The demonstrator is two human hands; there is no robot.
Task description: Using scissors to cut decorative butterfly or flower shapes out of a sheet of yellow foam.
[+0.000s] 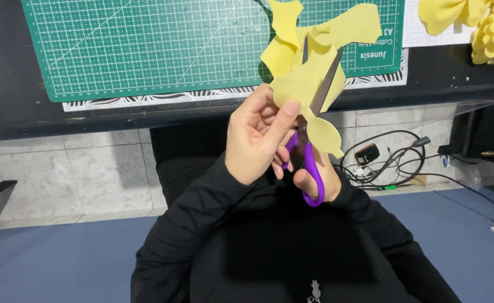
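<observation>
The left hand [255, 137] pinches a yellow foam sheet [308, 73] between thumb and fingers, just above the desk [11, 67] edge. The right hand [314, 179], fingers closed in the purple scissors [308, 163], should probably cut slowly, the sheet kept taut

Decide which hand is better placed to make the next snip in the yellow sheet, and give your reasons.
Probably the right hand: its fingers are in the purple scissors, whose open blades straddle the yellow sheet. The left hand only pinches the sheet.
</observation>
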